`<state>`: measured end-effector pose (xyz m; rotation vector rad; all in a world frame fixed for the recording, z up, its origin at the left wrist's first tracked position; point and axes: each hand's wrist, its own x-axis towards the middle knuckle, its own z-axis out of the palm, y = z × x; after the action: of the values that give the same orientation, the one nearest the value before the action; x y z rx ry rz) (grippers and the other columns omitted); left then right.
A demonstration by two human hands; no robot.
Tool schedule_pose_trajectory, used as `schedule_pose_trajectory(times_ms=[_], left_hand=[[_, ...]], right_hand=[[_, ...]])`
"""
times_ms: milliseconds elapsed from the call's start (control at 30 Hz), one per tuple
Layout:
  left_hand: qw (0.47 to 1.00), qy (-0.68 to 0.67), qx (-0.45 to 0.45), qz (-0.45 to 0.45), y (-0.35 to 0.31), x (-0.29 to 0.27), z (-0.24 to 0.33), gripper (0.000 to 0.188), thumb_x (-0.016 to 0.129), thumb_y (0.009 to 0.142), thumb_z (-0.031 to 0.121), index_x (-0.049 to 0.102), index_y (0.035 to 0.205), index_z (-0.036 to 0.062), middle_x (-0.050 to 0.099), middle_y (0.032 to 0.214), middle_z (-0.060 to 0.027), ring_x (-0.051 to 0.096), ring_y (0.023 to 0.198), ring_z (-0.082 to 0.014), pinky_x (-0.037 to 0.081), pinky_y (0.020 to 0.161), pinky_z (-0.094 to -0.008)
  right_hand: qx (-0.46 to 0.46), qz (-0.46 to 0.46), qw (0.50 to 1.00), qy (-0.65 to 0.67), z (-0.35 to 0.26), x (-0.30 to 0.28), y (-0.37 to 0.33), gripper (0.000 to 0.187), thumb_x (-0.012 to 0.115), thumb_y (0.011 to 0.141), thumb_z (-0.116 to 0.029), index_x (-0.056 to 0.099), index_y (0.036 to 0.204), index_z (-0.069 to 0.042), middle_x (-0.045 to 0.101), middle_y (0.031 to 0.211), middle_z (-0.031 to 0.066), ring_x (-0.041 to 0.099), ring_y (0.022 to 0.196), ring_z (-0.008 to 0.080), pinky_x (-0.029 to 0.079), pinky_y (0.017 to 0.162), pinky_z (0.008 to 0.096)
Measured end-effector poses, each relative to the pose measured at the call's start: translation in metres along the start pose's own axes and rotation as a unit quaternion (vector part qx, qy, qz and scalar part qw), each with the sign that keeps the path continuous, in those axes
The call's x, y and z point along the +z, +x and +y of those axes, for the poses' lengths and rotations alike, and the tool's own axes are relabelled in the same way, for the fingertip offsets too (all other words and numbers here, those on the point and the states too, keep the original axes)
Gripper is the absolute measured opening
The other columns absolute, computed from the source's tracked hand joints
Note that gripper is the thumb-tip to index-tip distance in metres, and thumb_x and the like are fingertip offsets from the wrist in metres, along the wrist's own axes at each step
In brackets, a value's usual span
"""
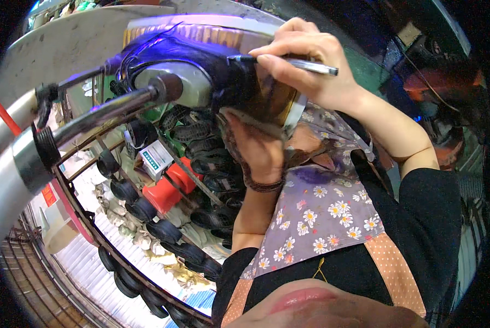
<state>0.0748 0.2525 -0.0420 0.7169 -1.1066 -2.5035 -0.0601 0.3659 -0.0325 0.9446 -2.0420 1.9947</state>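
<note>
The right hand grips a pen at a black shoe upper, above the left hand, whose grip is unclear.

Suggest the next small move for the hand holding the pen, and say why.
Probably a short, light stroke of the pen along the dark piece: the right hand grips the pen with its tip at that surface, though actual contact is hard to tell, while the left hand is just below, perhaps able to steady it.
</note>
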Motion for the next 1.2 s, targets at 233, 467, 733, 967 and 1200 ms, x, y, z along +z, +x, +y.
schedule_pose_trajectory(times_ms=[233, 467, 733, 967, 1200], left_hand=[[0.99, -0.078, -0.103, -0.049, 0.013, 0.034, -0.022, 0.071, 0.037, 0.093, 0.063, 0.024, 0.147, 0.0196, 0.032, 0.147, -0.0088, 0.02, 0.14, -0.0265, 0.009, 0.111, -0.0603], [0.964, 0.135, 0.211, -0.091, -0.027, 0.034, 0.021, 0.082, 0.05, 0.089, 0.058, 0.021, 0.148, 0.0079, 0.027, 0.151, -0.0203, 0.025, 0.14, -0.033, 0.016, 0.116, -0.0477], [0.727, 0.422, 0.482, 0.246, -0.031, -0.038, 0.09, 0.06, 0.036, 0.1, 0.037, 0.024, 0.142, -0.005, 0.036, 0.144, -0.0207, 0.034, 0.136, -0.0311, 0.023, 0.113, -0.0429], [0.951, 0.287, 0.052, 0.099, -0.025, -0.084, 0.064, 0.06, 0.037, 0.099, 0.048, 0.033, 0.143, 0.0085, 0.044, 0.14, -0.0141, 0.042, 0.129, -0.0291, 0.031, 0.109, -0.0451], [0.995, 0.059, -0.032, 0.07, -0.029, 0.009, 0.015, 0.066, 0.035, 0.094, 0.06, 0.043, 0.138, 0.0107, 0.05, 0.137, -0.009, 0.049, 0.122, -0.0286, 0.034, 0.106, -0.0477]], right_hand=[[-0.034, 0.107, 0.993, -0.018, 0.005, -0.006, 0.016, 0.012, 0.068, 0.077, -0.004, 0.073, 0.088, -0.004, 0.066, 0.07, 0.0051, 0.055, 0.07, 0.0178, 0.04, 0.071, 0.0319], [-0.09, 0.27, 0.956, -0.074, 0.024, 0.056, 0.037, 0.016, 0.069, 0.073, -0.003, 0.072, 0.089, -0.006, 0.062, 0.07, 0.006, 0.056, 0.072, 0.0224, 0.041, 0.071, 0.0341], [-0.063, 0.178, 0.982, 0.005, 0.028, 0.096, 0.021, 0.018, 0.069, 0.079, -0.024, 0.074, 0.086, -0.008, 0.067, 0.077, 0.0081, 0.061, 0.082, 0.0226, 0.045, 0.077, 0.034], [0.091, 0.0, 0.993, 0.079, 0.004, 0.043, 0.007, 0.024, 0.068, 0.082, -0.027, 0.073, 0.088, -0.005, 0.067, 0.076, 0.0108, 0.063, 0.079, 0.0197, 0.048, 0.073, 0.0337], [0.13, -0.059, 0.985, 0.094, -0.023, -0.027, 0.018, 0.014, 0.067, 0.079, -0.009, 0.072, 0.088, -0.001, 0.063, 0.074, 0.0071, 0.057, 0.071, 0.0144, 0.046, 0.064, 0.0281]])
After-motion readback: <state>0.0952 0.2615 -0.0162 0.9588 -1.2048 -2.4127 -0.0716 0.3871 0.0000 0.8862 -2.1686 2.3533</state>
